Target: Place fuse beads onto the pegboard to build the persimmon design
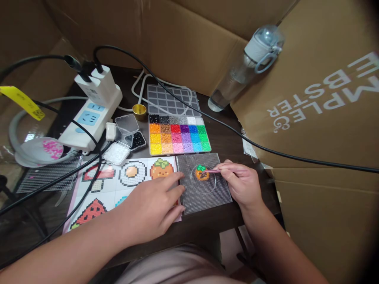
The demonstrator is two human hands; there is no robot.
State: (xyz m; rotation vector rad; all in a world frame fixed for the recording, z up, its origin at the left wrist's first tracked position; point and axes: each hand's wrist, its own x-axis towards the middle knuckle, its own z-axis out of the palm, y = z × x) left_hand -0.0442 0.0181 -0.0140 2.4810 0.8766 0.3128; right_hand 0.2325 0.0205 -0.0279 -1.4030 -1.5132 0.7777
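Observation:
My right hand (241,183) is closed around thin pink tweezers (227,170). The tweezers' tip reaches a small orange and green bead figure (202,173) on the clear pegboard (204,201). A clear round outline (215,185), like a shallow dish, surrounds the figure; whether the beads sit inside it I cannot tell. My left hand (156,205) lies with fingers stretched out over the pattern sheet (111,189), its fingertips at the pegboard's left edge. Part of the sheet's printed persimmon (160,169) shows above those fingers. Any bead at the tweezers' tip is too small to make out.
Behind the pegboard stands a bead box (179,136) sorted by colour. Small clear boxes hold white beads (116,153) and black beads (137,140), near a gold cup (139,112). A power strip (89,120), black cables (183,104) and a water bottle (239,71) surround them.

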